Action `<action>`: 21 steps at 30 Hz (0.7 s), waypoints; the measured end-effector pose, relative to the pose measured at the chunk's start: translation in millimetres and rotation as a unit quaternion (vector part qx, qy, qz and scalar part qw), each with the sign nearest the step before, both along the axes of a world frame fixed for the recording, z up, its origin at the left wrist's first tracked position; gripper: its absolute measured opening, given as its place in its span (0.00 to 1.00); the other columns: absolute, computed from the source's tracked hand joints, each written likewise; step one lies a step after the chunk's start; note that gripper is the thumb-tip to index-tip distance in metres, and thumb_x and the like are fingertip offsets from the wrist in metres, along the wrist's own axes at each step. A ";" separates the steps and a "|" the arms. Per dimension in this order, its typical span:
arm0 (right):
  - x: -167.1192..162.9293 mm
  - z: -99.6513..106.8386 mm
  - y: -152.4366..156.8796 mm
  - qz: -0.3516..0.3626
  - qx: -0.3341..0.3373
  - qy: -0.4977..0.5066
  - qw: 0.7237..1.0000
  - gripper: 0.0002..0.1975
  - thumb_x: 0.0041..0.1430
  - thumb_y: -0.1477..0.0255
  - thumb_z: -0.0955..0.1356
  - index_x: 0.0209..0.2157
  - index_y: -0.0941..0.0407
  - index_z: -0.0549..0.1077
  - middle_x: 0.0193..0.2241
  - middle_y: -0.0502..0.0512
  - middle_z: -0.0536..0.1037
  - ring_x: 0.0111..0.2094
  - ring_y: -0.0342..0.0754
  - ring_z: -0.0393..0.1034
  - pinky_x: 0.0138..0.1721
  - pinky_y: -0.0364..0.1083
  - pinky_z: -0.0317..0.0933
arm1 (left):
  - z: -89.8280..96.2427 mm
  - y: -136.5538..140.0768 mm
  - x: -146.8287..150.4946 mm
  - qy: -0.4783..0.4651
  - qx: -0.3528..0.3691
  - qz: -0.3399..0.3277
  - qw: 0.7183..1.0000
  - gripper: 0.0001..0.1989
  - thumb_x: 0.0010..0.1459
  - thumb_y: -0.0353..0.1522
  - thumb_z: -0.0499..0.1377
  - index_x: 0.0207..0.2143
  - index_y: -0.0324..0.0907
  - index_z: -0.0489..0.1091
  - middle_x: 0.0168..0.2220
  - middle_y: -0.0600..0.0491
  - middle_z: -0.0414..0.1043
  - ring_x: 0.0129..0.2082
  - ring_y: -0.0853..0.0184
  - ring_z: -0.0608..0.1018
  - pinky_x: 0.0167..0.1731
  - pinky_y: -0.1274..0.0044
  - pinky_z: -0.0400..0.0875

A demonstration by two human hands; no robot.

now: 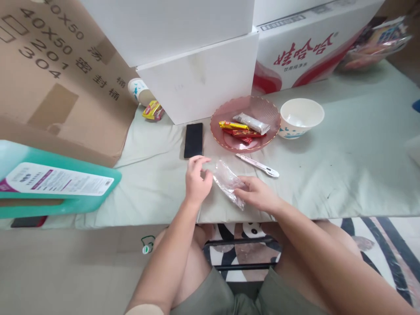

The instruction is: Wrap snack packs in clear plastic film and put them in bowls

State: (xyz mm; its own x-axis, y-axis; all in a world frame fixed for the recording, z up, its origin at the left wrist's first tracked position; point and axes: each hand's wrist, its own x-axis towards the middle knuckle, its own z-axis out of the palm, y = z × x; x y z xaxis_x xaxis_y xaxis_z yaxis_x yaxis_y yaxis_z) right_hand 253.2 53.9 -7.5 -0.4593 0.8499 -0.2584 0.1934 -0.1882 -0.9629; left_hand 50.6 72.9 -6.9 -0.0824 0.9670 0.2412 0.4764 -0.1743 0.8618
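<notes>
A clear, crinkled plastic bag [227, 180] is pinched at its right side between the thumb and fingers of my right hand [257, 193]. My left hand [198, 178] is just left of the bag, thumb and fingers apart, with nothing visible between them. Behind the hands stands a pink ribbed bowl [226, 139] holding several wrapped snack sticks [251, 123] in yellow, red and silver. In front of the bowl lies a white box cutter [257, 165]. A dark phone [193, 140] rests beyond my left hand.
A white paper bowl [302, 114] adjoins the pink bowl's right side. White boxes [200, 78] and a red-printed carton [295, 57] line the back. At left are a cardboard box [62, 96], a green jug [98, 192], a yellow snack packet [153, 110] and a paper cup [135, 87].
</notes>
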 end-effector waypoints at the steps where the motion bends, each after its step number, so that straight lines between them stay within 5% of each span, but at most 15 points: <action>1: -0.6 -0.8 -0.5 -0.007 0.007 -0.005 1.000 0.06 0.54 0.72 0.66 0.32 0.55 0.75 0.26 0.47 0.76 0.27 0.46 0.68 0.31 0.45 0.62 | 2.3 -3.8 3.0 0.012 0.025 0.005 1.000 0.15 0.50 0.24 0.60 0.40 0.45 0.74 0.48 0.46 0.72 0.51 0.57 0.74 0.51 0.68 0.70; 4: -1.7 -2.0 -1.5 -0.012 0.052 0.011 0.999 0.06 0.55 0.72 0.66 0.32 0.54 0.76 0.28 0.49 0.78 0.31 0.47 0.71 0.35 0.46 0.64 | 7.4 -17.2 14.4 0.015 0.007 -0.107 0.994 0.13 0.52 0.29 0.64 0.42 0.46 0.74 0.50 0.46 0.75 0.53 0.55 0.74 0.60 0.64 0.66; 8: -2.2 -0.2 -2.9 -0.017 0.097 0.086 0.991 0.09 0.58 0.71 0.66 0.37 0.54 0.78 0.36 0.51 0.82 0.39 0.50 0.76 0.42 0.48 0.67 | 3.5 -23.6 24.6 -0.074 -0.132 -0.220 0.964 0.19 0.56 0.35 0.64 0.51 0.44 0.73 0.48 0.47 0.78 0.46 0.59 0.79 0.49 0.70 0.73; 11: -2.0 -0.9 -2.7 -0.041 0.094 0.077 0.992 0.10 0.60 0.67 0.66 0.39 0.54 0.78 0.35 0.53 0.82 0.37 0.50 0.76 0.41 0.49 0.68 | -2.5 -17.0 23.4 -0.137 -0.181 -0.184 0.956 0.20 0.55 0.37 0.66 0.50 0.43 0.74 0.45 0.48 0.79 0.43 0.62 0.79 0.44 0.74 0.73; 16: -2.0 -8.2 1.0 -0.228 0.160 0.013 0.960 0.19 0.52 0.65 0.72 0.47 0.53 0.73 0.48 0.59 0.78 0.43 0.53 0.74 0.43 0.51 0.68 | -4.3 -8.4 18.2 -0.214 -0.204 -0.113 0.949 0.16 0.54 0.42 0.66 0.38 0.39 0.76 0.30 0.53 0.75 0.28 0.70 0.73 0.31 0.78 0.68; 18: -3.0 -9.7 2.3 -0.195 0.138 0.037 0.970 0.21 0.51 0.64 0.73 0.47 0.53 0.72 0.46 0.58 0.79 0.42 0.52 0.74 0.43 0.51 0.69 | -2.3 -8.8 18.4 -0.248 -0.204 -0.113 0.940 0.17 0.52 0.43 0.68 0.37 0.39 0.76 0.30 0.53 0.75 0.27 0.71 0.73 0.30 0.78 0.68; 21: -5.6 -7.6 3.7 -0.145 0.079 0.050 0.985 0.11 0.55 0.63 0.69 0.37 0.54 0.72 0.30 0.52 0.77 0.29 0.47 0.71 0.33 0.47 0.65 | 0.6 -10.3 22.3 -0.279 -0.201 -0.104 0.933 0.22 0.47 0.41 0.72 0.41 0.40 0.75 0.34 0.52 0.77 0.30 0.69 0.76 0.32 0.77 0.71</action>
